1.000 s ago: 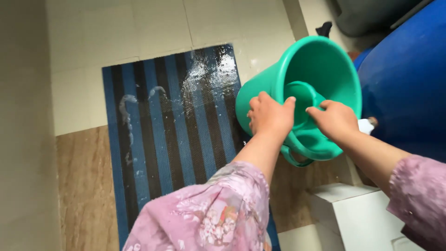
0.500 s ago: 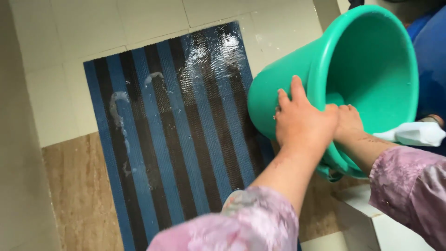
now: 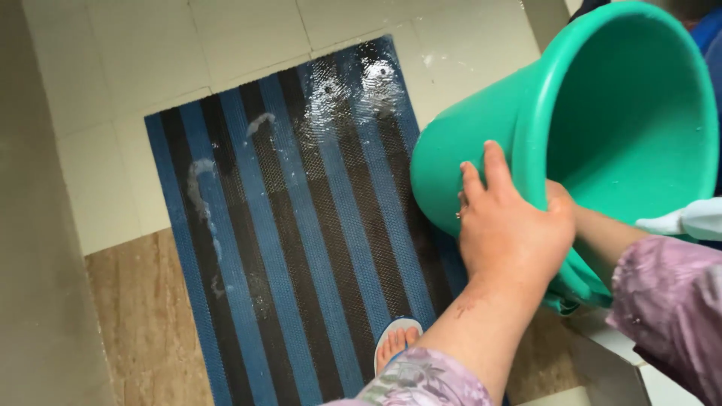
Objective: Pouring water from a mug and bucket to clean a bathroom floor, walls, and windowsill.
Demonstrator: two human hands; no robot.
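Note:
A green plastic bucket is held tilted on its side above the floor, its open mouth facing me. My left hand grips its lower rim, fingers spread on the outer wall. My right hand is mostly hidden behind the left one and holds the same rim from the inside; its pink sleeve comes in from the right. Below lies a blue and black striped mat with wet patches at its far end and streaks of white foam on its left side.
My foot in a sandal stands on the mat's near edge. A white object shows right of the bucket, a blue barrel behind it, a white block at bottom right. A beige wall runs along the left.
The bucket has come closer and tipped further over, its mouth now larger in view. My left hand has slid onto the rim next to the right. My foot has come into view.

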